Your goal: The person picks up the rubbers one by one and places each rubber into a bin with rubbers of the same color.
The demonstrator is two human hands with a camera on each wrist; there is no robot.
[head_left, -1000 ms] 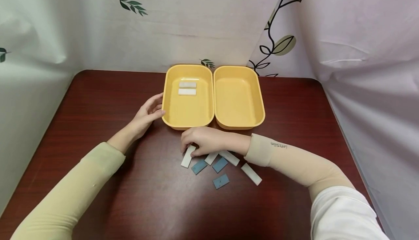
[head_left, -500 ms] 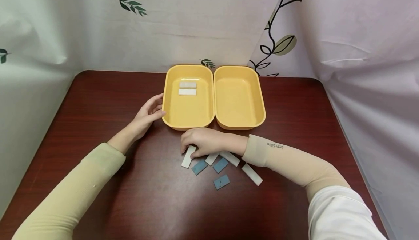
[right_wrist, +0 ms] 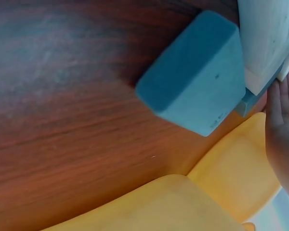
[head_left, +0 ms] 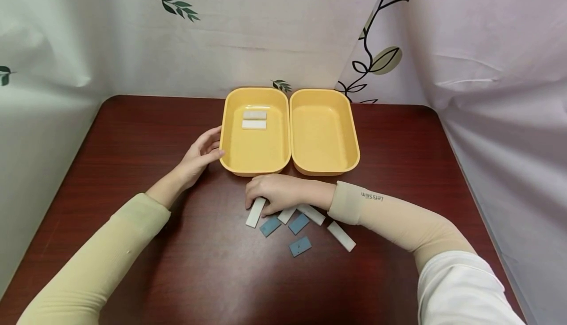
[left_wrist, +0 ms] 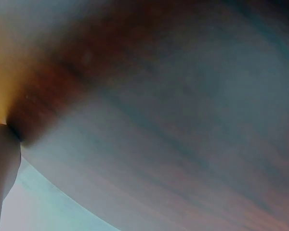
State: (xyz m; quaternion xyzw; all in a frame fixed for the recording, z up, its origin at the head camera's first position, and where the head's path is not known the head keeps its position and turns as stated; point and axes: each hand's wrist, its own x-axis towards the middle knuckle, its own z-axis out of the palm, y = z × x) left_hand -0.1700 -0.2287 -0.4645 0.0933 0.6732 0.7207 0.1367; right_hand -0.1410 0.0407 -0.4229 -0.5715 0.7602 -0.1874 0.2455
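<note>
My right hand point(head_left: 276, 191) is over a white rectangular block point(head_left: 254, 215) in front of the trays, its curled fingers on one side and the thumb on the other. The fingertips are partly hidden behind the hand. Beside it lie more white blocks point(head_left: 341, 236) and several blue-grey blocks point(head_left: 300, 246). A blue-grey block point(right_wrist: 197, 72) looms large in the right wrist view. My left hand point(head_left: 198, 156) rests against the left yellow tray point(head_left: 254, 160), thumb at its rim and fingers along the outer wall. Two white blocks point(head_left: 254, 120) lie side by side in that tray.
The right yellow tray point(head_left: 325, 162) stands beside the left one, with nothing in it. Both are near the back of the dark red table point(head_left: 199, 276). A patterned curtain point(head_left: 221, 44) hangs behind and on both sides. The left wrist view is mostly blurred.
My right thumb has shifted slightly down and outward at the block's side. The blocks, trays and left hand look unmoved.
</note>
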